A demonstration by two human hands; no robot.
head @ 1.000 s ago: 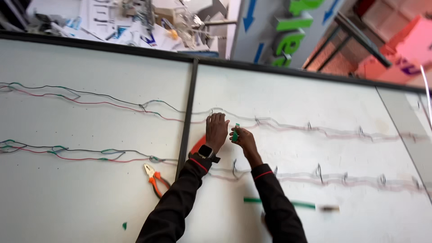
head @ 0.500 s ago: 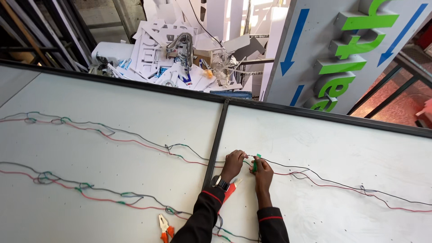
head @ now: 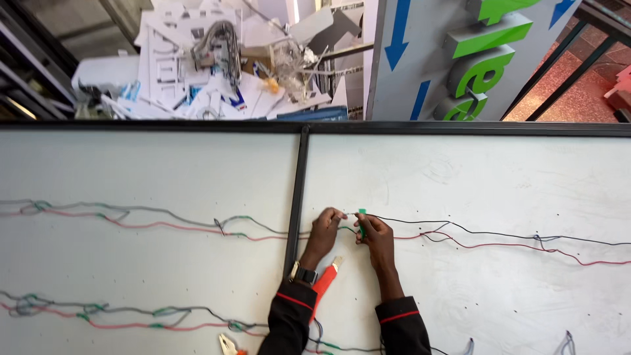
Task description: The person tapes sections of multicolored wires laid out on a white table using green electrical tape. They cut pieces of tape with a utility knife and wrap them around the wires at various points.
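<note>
Pliers [head: 227, 344] cut off by bottom edge; only grey jaws and a trace of orange handle visible. Wire joint itself too small to resolve between the fingertips. Left hand [head: 323, 231] reaching forward, palm down, fingers pinched shut on black and red wires [head: 460, 235] lying across white panel [head: 460, 177], just right of black divider bar [head: 296, 197]. Right hand [head: 374, 235] close alongside, closed on green tape roll [head: 361, 219], touching same wires. Red-handled tool [head: 323, 284] partly under left wrist.

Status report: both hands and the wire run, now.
Left hand pinching the black and red wires on the white panel. Right hand gripping a small green tape roll at the same joint. Orange-handled cutter beneath left wrist.
</note>
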